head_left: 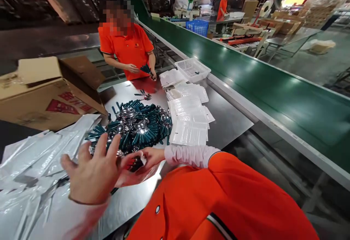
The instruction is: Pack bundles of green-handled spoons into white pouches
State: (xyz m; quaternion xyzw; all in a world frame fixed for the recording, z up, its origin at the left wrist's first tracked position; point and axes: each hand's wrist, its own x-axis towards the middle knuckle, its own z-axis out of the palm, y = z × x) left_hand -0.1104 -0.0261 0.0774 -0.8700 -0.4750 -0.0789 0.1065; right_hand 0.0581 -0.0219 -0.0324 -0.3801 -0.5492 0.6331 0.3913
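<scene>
My left hand is raised with its fingers spread, beside the mouth of a clear plastic bag. Whether its thumb touches the bag is hard to make out. On the other side, my right hand pinches the bag by its rim, close to my body. The mouth of the bag stands apart, and its inside looks dark. Just beyond both hands lies a big heap of spoons with dark green handles and shiny metal bowls.
Flat white packets lie in overlapping stacks, with a white basket behind. Plastic bags and a cardboard box are at left. Across the metal table, a co-worker holds green-handled utensils. A green conveyor belt runs along the right.
</scene>
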